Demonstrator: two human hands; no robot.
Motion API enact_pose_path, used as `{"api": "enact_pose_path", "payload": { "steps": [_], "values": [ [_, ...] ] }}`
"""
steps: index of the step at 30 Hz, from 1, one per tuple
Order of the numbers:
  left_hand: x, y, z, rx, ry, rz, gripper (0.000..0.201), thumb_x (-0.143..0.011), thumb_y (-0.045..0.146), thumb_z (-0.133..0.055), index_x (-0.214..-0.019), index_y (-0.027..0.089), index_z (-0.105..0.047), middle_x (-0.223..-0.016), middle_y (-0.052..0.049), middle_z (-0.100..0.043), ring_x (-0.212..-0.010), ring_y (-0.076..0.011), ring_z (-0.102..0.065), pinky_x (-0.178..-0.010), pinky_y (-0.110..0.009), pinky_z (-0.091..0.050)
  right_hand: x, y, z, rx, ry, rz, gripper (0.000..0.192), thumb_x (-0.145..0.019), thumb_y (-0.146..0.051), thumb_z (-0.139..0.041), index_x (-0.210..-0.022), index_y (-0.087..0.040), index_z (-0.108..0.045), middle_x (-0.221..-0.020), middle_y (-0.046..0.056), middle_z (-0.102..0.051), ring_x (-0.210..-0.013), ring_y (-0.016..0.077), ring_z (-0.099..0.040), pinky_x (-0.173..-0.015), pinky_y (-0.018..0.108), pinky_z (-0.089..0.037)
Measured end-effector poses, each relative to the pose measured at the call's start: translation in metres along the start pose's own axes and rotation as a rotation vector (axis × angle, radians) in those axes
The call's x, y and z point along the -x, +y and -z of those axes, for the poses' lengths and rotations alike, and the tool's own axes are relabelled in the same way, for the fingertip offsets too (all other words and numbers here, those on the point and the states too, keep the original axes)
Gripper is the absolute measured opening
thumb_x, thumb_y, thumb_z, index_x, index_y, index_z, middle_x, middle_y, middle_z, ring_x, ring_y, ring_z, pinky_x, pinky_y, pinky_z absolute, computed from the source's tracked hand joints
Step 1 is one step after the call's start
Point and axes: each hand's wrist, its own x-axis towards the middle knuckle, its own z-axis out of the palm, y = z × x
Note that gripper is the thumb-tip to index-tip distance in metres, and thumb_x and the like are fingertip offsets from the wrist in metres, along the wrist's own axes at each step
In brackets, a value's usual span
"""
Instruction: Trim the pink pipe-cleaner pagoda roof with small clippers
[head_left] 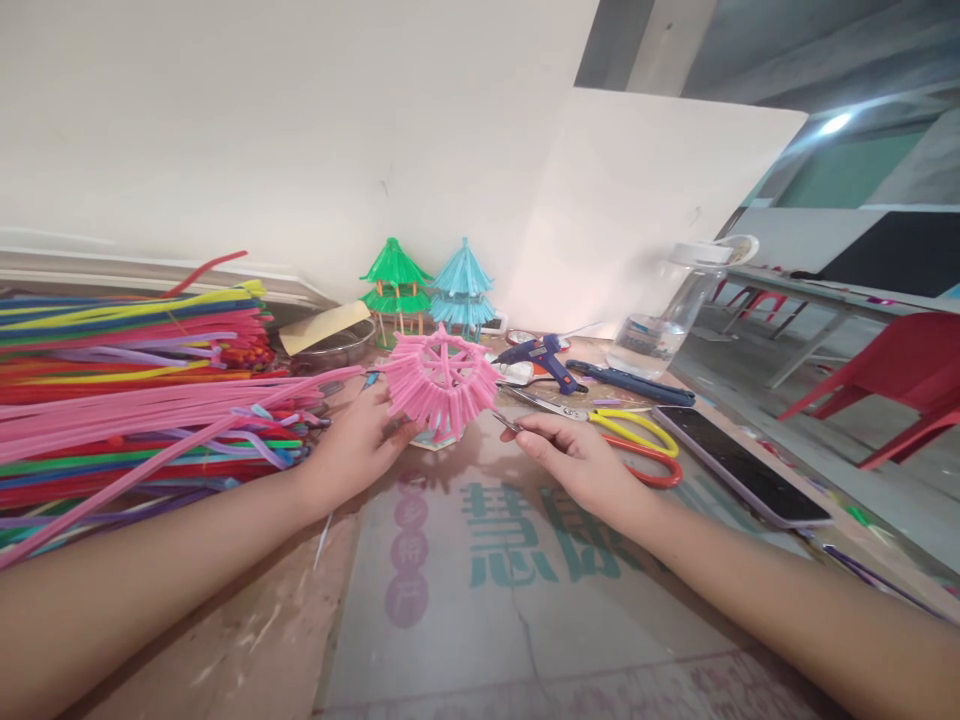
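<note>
In the middle of the head view is a small pavilion model (444, 385) with a ring-shaped pink roof of pipe cleaners, open at the top with spokes across it. My left hand (364, 435) is closed on its left side, the fingertips partly hidden under the roof. To the right of the model, my right hand (566, 455) pinches slim metal tweezers (507, 424), mostly covered by the fingers, with the tip pointing at the roof's edge. Behind the model stand a finished-looking green pavilion (395, 280) and a light blue one (463, 285).
Bundles of coloured pipe cleaners (135, 400) fill the left side. At right lie a blue glue gun (546, 360), scissors (637, 430) with yellow and orange handles, dark blue-handled pliers (637, 383) and a phone (739, 465). A clear water bottle (660, 315) stands behind them.
</note>
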Motion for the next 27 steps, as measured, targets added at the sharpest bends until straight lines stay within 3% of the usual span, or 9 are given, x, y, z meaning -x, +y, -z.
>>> {"api": "enact_pose_path", "payload": {
  "steps": [9, 16, 22, 27],
  "values": [
    [0.0006, 0.0, 0.0013, -0.033, -0.005, -0.021, 0.025, -0.099, 0.033, -0.047, -0.094, 0.019, -0.067, -0.109, -0.01, -0.069, -0.11, -0.0281, -0.064, -0.1, -0.046, -0.051, 0.0013, -0.0071, 0.0031, -0.005, -0.008, -0.041, 0.033, -0.088, -0.045, -0.054, -0.086, -0.016, -0.071, -0.069, 0.002, -0.06, -0.066, 0.0181, -0.054, -0.063, 0.029, -0.041],
    [0.0002, 0.0026, 0.0019, -0.037, 0.0, -0.024, 0.024, -0.098, 0.03, -0.047, -0.107, 0.019, -0.067, -0.114, -0.01, -0.069, -0.114, -0.027, -0.063, -0.102, -0.043, -0.051, 0.0024, -0.0057, 0.0018, -0.031, 0.003, -0.086, 0.043, -0.086, -0.055, -0.055, -0.085, -0.015, -0.072, -0.06, -0.002, -0.045, -0.056, 0.0144, -0.041, -0.054, 0.028, -0.031],
    [-0.0006, 0.0038, 0.0018, -0.028, -0.008, -0.017, 0.026, -0.098, 0.03, -0.047, -0.112, 0.019, -0.066, -0.112, -0.009, -0.069, -0.112, -0.0268, -0.063, -0.1, -0.043, -0.051, 0.0013, -0.0072, 0.0018, -0.017, -0.001, -0.068, 0.041, -0.086, -0.053, -0.057, -0.082, -0.015, -0.073, -0.062, 0.0, -0.053, -0.058, 0.0144, -0.045, -0.054, 0.027, -0.034],
    [0.0, 0.001, 0.0024, -0.054, -0.033, 0.014, 0.024, -0.097, 0.033, -0.048, -0.095, 0.02, -0.068, -0.107, -0.009, -0.069, -0.11, -0.0278, -0.062, -0.1, -0.045, -0.05, 0.0018, -0.0074, 0.0029, -0.047, -0.033, -0.055, 0.041, -0.087, -0.055, -0.058, -0.084, -0.017, -0.073, -0.062, 0.0, -0.053, -0.058, 0.015, -0.046, -0.053, 0.027, -0.033]
  ]
}}
